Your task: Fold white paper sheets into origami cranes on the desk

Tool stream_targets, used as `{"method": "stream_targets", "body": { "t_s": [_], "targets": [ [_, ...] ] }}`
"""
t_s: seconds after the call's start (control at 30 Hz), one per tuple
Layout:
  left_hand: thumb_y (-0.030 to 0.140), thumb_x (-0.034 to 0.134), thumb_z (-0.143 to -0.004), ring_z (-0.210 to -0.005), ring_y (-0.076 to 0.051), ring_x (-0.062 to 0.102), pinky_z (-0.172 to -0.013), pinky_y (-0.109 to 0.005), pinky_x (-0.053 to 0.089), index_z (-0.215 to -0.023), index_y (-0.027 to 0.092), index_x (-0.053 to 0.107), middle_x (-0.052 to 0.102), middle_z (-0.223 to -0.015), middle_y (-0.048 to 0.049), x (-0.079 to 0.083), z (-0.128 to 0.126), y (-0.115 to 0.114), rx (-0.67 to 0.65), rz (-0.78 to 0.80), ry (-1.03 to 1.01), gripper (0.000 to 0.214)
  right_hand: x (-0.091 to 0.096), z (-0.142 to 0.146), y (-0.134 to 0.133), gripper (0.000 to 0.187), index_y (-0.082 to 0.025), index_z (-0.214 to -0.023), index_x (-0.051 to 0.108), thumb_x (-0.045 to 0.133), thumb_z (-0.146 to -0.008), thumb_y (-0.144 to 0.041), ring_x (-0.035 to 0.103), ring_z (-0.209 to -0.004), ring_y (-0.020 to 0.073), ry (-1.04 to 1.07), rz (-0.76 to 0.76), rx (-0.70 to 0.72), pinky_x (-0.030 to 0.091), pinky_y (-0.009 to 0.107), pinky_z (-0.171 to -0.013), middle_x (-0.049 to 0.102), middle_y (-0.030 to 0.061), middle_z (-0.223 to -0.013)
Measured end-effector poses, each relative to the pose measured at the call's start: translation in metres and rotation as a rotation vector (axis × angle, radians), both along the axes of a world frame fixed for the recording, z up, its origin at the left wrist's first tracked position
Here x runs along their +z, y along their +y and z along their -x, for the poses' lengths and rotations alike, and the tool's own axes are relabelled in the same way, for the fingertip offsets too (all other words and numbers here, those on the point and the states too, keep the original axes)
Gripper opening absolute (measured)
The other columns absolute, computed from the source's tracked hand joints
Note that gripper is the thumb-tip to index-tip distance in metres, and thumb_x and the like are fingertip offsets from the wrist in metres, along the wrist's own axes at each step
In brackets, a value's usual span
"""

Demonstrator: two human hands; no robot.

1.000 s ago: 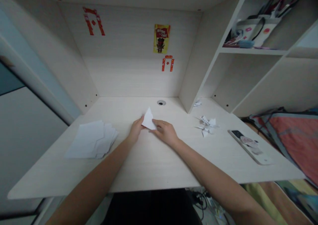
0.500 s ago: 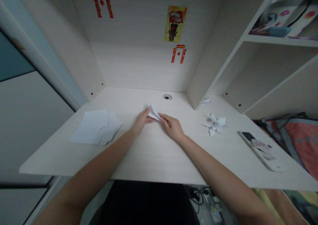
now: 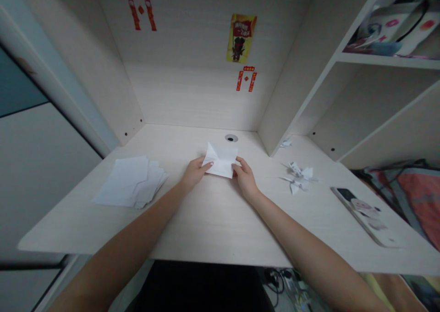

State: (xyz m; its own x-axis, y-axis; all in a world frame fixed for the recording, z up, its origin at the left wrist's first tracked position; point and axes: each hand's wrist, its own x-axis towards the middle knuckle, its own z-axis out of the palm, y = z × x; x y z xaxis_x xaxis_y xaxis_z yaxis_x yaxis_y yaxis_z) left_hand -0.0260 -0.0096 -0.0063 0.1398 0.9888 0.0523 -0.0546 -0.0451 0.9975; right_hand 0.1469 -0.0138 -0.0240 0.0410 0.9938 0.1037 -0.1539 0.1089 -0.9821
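A creased white sheet of paper [image 3: 222, 159] is held opened out just above the desk, between both hands. My left hand [image 3: 195, 170] pinches its left edge, thumb on top and fingers underneath. At the right edge, my right hand [image 3: 244, 174] grips the sheet between thumb and fingers. Fold lines cross the paper, and its upper left corner sticks up to a point. To the left lies a loose stack of white paper sheets [image 3: 129, 181]. Several small folded paper pieces [image 3: 298, 176] sit in a cluster to the right of my right hand.
A phone [image 3: 364, 215] in a pale case lies at the right of the desk [image 3: 213, 225]. Another bit of folded paper [image 3: 286, 143] rests by the upright panel [image 3: 292, 82]. A round cable hole [image 3: 231, 138] is near the back wall. Cables [image 3: 275, 280] hang below.
The paper was narrow and folded up between my hands; now it is spread wide and flatter. My right hand has moved a little to the right. The view has tipped slightly upward.
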Motion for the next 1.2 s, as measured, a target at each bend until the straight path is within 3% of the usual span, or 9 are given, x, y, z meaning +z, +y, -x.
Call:
{"method": "stream_targets", "body": {
  "t_s": [0.17, 0.3, 0.4, 0.47, 0.57, 0.8, 0.9, 1.03, 1.2],
  "targets": [
    [0.037, 0.067, -0.068, -0.083, -0.022, 0.063, -0.077, -0.034, 0.048, -0.100, 0.011, 0.065, 0.070, -0.094, -0.0099, 0.001, 0.000, -0.001, -0.018, 0.007, -0.008, 0.041, -0.001, 0.000, 0.001, 0.030, -0.021, -0.097, 0.053, 0.055, -0.069, -0.030, 0.051, -0.055, 0.0128, 0.084, 0.045, 0.016, 0.040, 0.024, -0.053, 0.058, -0.0033, -0.065],
    [0.039, 0.066, -0.069, -0.080, -0.021, 0.063, -0.073, -0.033, 0.048, -0.097, 0.011, 0.066, 0.070, -0.090, -0.0094, 0.002, 0.000, -0.001, -0.011, 0.015, 0.011, 0.040, 0.002, -0.003, -0.003, 0.038, -0.026, -0.106, 0.040, 0.057, -0.072, -0.026, 0.052, -0.060, 0.0116, -0.101, -0.169, -0.069, 0.043, 0.024, -0.055, 0.058, -0.0013, -0.084],
    [0.042, 0.064, -0.070, -0.073, -0.019, 0.062, -0.069, -0.031, 0.048, -0.093, 0.011, 0.067, 0.070, -0.085, -0.0087, 0.003, 0.001, -0.001, 0.009, 0.026, 0.011, 0.039, 0.011, -0.006, -0.007, 0.030, -0.026, -0.100, 0.042, 0.055, -0.073, -0.020, 0.055, -0.086, 0.0153, -0.299, -0.379, -0.089, 0.048, 0.027, -0.067, 0.050, 0.0055, -0.113],
    [0.043, 0.063, -0.071, -0.070, -0.018, 0.060, -0.066, -0.029, 0.047, -0.090, 0.011, 0.067, 0.069, -0.082, -0.0079, 0.005, 0.001, -0.001, 0.028, 0.027, 0.018, 0.038, 0.016, -0.008, -0.009, 0.022, -0.025, -0.095, 0.045, 0.052, -0.075, -0.017, 0.049, -0.105, 0.0194, -0.394, -0.499, -0.045, 0.049, 0.030, -0.072, 0.044, 0.0076, -0.121],
    [0.043, 0.062, -0.071, -0.068, -0.016, 0.059, -0.061, -0.025, 0.044, -0.089, 0.012, 0.067, 0.068, -0.080, -0.0066, 0.007, 0.001, -0.001, 0.047, 0.019, 0.057, 0.036, 0.020, -0.010, -0.009, 0.024, -0.024, -0.094, 0.045, 0.052, -0.074, -0.014, 0.040, -0.116, 0.0224, -0.443, -0.572, -0.069, 0.051, 0.032, -0.072, 0.038, 0.0089, -0.126],
    [0.044, 0.063, -0.069, -0.062, -0.014, 0.055, -0.054, -0.023, 0.040, -0.084, 0.013, 0.068, 0.066, -0.075, -0.0053, 0.007, 0.002, -0.001, 0.103, 0.021, 0.074, 0.035, 0.021, -0.012, -0.009, 0.025, -0.025, -0.098, 0.046, 0.054, -0.075, -0.017, 0.039, -0.119, 0.0225, -0.474, -0.576, -0.151, 0.052, 0.033, -0.073, 0.036, 0.0099, -0.128],
    [0.043, 0.066, -0.067, -0.066, -0.015, 0.057, -0.057, -0.024, 0.041, -0.089, 0.012, 0.067, 0.067, -0.081, -0.0073, 0.009, 0.001, -0.002, 0.091, 0.054, 0.008, 0.038, 0.022, -0.013, -0.009, 0.022, -0.025, -0.100, 0.053, 0.048, -0.080, -0.018, 0.042, -0.117, 0.0225, -0.512, -0.560, -0.081, 0.050, 0.035, -0.078, 0.043, 0.0096, -0.127],
    [0.041, 0.068, -0.065, -0.079, -0.019, 0.060, -0.064, -0.027, 0.044, -0.099, 0.013, 0.065, 0.067, -0.099, -0.0112, 0.011, 0.001, -0.004, 0.075, 0.103, -0.080, 0.044, 0.017, -0.016, -0.005, 0.037, -0.026, -0.111, 0.058, 0.037, -0.084, -0.013, 0.049, -0.113, 0.0208, -0.518, -0.539, 0.026, 0.047, 0.037, -0.084, 0.054, 0.0078, -0.120],
    [0.037, 0.068, -0.066, -0.082, -0.018, 0.061, -0.067, -0.027, 0.045, -0.100, 0.014, 0.065, 0.065, -0.105, -0.0120, 0.007, 0.005, -0.002, 0.023, 0.136, -0.181, 0.041, 0.009, -0.016, 0.000, 0.036, -0.026, -0.110, 0.060, 0.050, -0.078, -0.016, 0.051, -0.111, 0.0195, -0.434, -0.461, 0.078, 0.047, 0.033, -0.084, 0.055, 0.0062, -0.120]
  ]
}}
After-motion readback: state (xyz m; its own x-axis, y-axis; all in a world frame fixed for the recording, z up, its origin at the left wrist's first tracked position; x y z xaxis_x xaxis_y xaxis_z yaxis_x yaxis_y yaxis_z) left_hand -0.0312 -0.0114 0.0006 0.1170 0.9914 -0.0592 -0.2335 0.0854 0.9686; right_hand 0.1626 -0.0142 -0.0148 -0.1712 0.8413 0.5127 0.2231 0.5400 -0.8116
